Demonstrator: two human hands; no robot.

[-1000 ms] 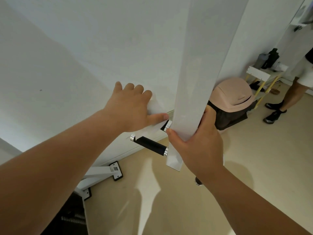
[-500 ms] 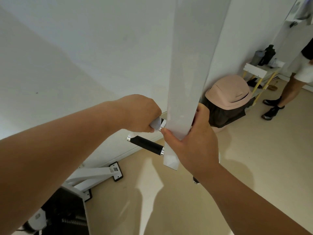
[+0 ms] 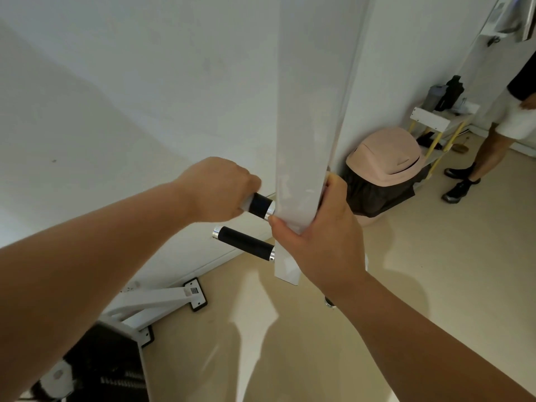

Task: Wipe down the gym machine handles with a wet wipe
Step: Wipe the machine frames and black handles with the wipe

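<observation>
Wipe (image 3: 246,202) in L hand (image 3: 220,189) slid outward along upper handle (image 3: 261,206).

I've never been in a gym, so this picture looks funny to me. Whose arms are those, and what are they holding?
The camera sits on a person's head and looks down, so both arms belong to that person. The left hand is wrapped around the upper handle, a black grip with a shiny ring. A bit of white wet wipe peeks out under the fingers; it is for cleaning the handle. The right hand holds the white bar of the gym machine, the part the handles stick out of. The lower handle, also black, sits just below, and nobody is touching it. On the floor by the wall stands a bin with a pink lid. Another person's legs show at the right.
</observation>
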